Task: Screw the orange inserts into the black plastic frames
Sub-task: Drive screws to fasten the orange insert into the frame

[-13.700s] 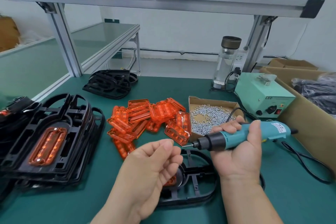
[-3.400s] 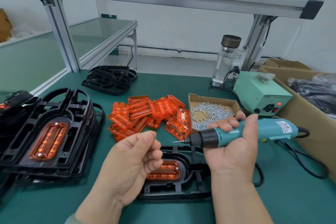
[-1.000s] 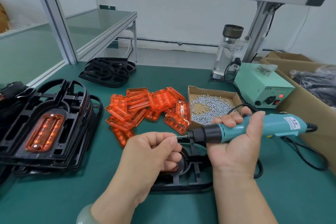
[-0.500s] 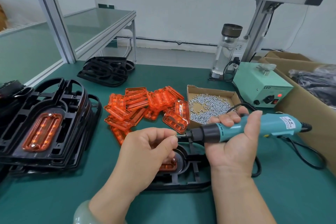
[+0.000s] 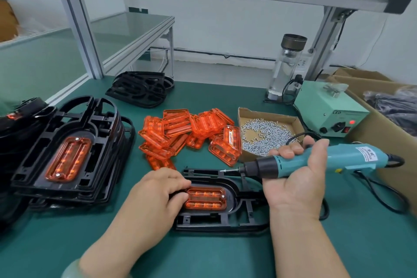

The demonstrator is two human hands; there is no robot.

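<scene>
Factory assembly bench: green work mat (image 5: 225,255), aluminium-profile racking (image 5: 83,36), carton of screws (image 5: 270,114), screwdriver power unit (image 5: 327,115), stacked black frames (image 5: 97,165), heaped orange inserts (image 5: 178,124).

The dark green bench mat (image 5: 361,244) carries a stack of black plastic frames (image 5: 99,119) at left, a heap of translucent orange inserts (image 5: 180,133) mid-table, a cardboard tray (image 5: 268,112) of silver screws (image 5: 264,133), a mint-green power box (image 5: 325,110), a clear glass bottle (image 5: 283,74), and 1 black frame (image 5: 234,201) nearest.
</scene>
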